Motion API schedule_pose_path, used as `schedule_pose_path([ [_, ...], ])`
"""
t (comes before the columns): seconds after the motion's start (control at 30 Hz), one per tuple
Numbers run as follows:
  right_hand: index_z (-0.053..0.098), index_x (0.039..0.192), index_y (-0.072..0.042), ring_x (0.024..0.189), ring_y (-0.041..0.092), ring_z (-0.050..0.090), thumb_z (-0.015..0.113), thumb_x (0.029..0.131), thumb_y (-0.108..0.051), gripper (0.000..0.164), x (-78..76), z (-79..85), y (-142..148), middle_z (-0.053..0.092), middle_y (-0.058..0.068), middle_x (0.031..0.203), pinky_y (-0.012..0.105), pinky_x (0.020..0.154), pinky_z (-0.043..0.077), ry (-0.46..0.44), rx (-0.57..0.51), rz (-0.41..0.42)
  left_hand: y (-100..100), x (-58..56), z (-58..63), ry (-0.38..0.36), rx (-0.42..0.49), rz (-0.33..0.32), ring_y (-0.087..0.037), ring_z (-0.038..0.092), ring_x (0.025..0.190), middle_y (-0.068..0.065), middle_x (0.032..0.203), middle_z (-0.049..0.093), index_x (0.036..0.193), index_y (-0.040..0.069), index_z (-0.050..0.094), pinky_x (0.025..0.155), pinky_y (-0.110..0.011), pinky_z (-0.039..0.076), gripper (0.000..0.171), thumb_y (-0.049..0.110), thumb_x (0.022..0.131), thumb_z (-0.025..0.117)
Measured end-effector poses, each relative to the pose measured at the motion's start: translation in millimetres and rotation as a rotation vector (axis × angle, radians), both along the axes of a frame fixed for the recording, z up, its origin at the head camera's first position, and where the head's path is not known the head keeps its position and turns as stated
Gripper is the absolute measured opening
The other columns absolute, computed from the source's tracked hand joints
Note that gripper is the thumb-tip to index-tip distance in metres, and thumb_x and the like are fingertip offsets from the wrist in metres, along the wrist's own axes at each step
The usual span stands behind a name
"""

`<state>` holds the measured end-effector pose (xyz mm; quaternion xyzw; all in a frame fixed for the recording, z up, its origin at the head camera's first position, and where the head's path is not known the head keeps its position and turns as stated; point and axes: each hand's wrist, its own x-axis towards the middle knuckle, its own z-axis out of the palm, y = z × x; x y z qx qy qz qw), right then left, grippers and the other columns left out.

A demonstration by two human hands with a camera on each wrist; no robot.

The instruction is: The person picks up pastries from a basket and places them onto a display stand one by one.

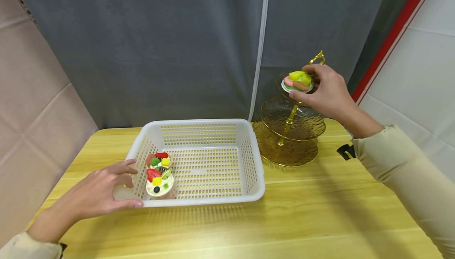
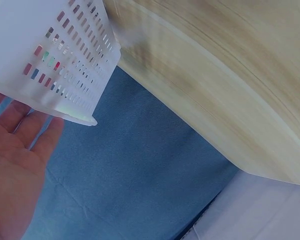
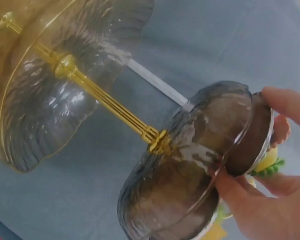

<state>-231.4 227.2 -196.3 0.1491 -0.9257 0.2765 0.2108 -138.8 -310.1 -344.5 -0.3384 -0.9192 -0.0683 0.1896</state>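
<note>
My right hand (image 1: 330, 89) is at the small top plate of a three-tier glass cake stand (image 1: 293, 122), pinching a toy fruit tart (image 3: 262, 135) by its side. Yellow fruit, a pink round and a brown biscuit top the toy dessert (image 1: 298, 81) seen there in the head view. Through the glass in the right wrist view shows a second brown base (image 3: 177, 215) with yellow on top. My left hand (image 1: 101, 190) spreads around the front left corner of a white plastic basket (image 1: 256, 180), fingers touching its rim. Two toy fruit cups (image 1: 160, 184) stand inside, at its left.
The wooden table (image 1: 227, 227) carries the basket and the stand, whose two lower plates (image 1: 293, 119) are bare. A grey curtain (image 1: 160, 53) hangs behind. Pale panels flank both sides. A gold handle (image 1: 318, 57) rises from the stand's top.
</note>
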Motion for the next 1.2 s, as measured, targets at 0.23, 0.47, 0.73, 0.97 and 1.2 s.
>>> schedule_pose_path([
  [0.23,0.054,0.135,0.002,0.104,0.039,0.051,0.078,0.085,-0.027,0.063,1.4,-1.6,-4,0.052,0.023,0.122,0.052,0.085,0.042,0.047,0.009,-0.026,-1,0.1,0.5,-0.004,-0.004,0.003,-0.032,0.065,0.110,0.000,0.108,0.069,0.074,0.027,0.066,0.068,-0.043,0.053,0.042,0.065,0.065,0.082],
  [0.47,0.054,0.137,0.001,0.106,0.039,0.053,0.077,0.086,-0.027,0.062,10.7,7.9,-6,0.053,0.022,0.129,0.052,0.085,0.043,0.006,0.018,-0.016,-1,1.2,1.5,-0.009,-0.004,-0.009,-0.033,0.066,0.107,-0.003,0.109,0.069,0.074,0.026,0.066,0.068,-0.044,0.053,0.043,0.065,0.064,0.082],
  [0.73,0.053,0.139,-0.004,0.119,0.039,0.057,0.076,0.086,-0.038,0.067,20.1,26.9,-13,0.058,0.020,0.131,0.057,0.092,0.044,-0.022,-0.004,-0.017,-1,-0.2,1.6,-0.005,-0.003,0.000,-0.034,0.065,0.109,-0.002,0.108,0.069,0.074,0.024,0.068,0.068,-0.044,0.053,0.044,0.064,0.064,0.083],
  [0.97,0.048,0.145,-0.011,0.117,0.037,0.056,0.076,0.087,-0.037,0.070,27.1,31.8,-24,0.055,0.017,0.138,0.055,0.095,0.044,-0.006,-0.054,0.032,0,-1.0,0.9,-0.005,0.000,-0.007,-0.033,0.065,0.110,-0.001,0.108,0.069,0.074,0.026,0.067,0.068,-0.043,0.053,0.043,0.065,0.065,0.082],
  [1.2,0.046,0.147,-0.014,0.123,0.031,0.057,0.075,0.087,-0.028,0.068,29.9,32.4,-42,0.053,0.014,0.140,0.050,0.099,0.045,-0.048,-0.123,0.121,0,-1.4,1.7,-0.022,-0.005,-0.008,-0.035,0.065,0.110,-0.003,0.109,0.069,0.075,0.026,0.067,0.068,-0.043,0.053,0.043,0.065,0.064,0.082],
])
